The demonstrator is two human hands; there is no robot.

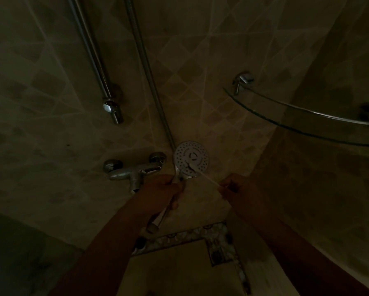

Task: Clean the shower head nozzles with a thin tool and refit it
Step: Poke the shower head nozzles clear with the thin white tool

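Observation:
The round white shower head (pixel 191 157) faces me in the dim light, its dotted nozzle face upright. My left hand (pixel 162 186) is closed around its chrome handle just below the head. My right hand (pixel 236 185) pinches the end of a thin pale stick (pixel 205 174). The stick runs up and left, and its tip touches the lower part of the nozzle face. The metal hose (pixel 149 71) rises from behind the head up the wall.
A chrome mixer tap (pixel 134 169) juts from the tiled wall left of my left hand. A slide rail (pixel 93 60) ends above it. A curved glass corner shelf (pixel 303 120) sticks out at the upper right. A patterned tile border (pixel 217 238) lies below.

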